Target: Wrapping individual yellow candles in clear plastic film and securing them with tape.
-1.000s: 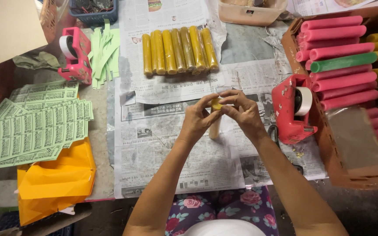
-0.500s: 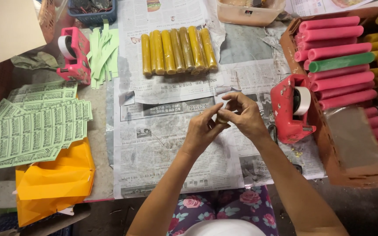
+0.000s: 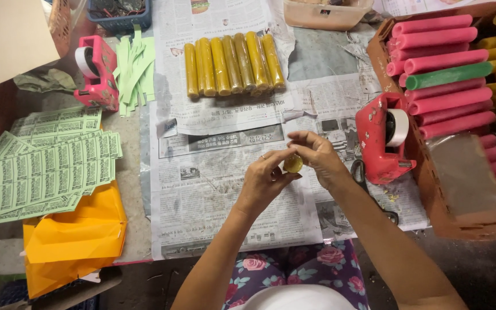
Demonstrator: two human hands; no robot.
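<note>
Yellow roll (image 3: 293,164) mostly behind fingers (image 3: 311,150)

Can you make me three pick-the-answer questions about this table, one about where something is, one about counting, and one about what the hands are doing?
1. Where is the red tape dispenser?
A. Right of the hands, beside the box of pink rolls
B. On the orange paper
C. Inside the blue basket

2. How many yellow rolls lie in the row on the newspaper?
A. Two
B. Seven
C. Fifteen

3. What are the hands doing?
A. Resting flat on the table
B. Both holding one yellow roll end-on
C. Cutting paper with scissors

Answers:
1. A, it stands against the brown box.
2. B, seven lie side by side.
3. B, the left hand and right hand meet around the small yellow roll.
</note>
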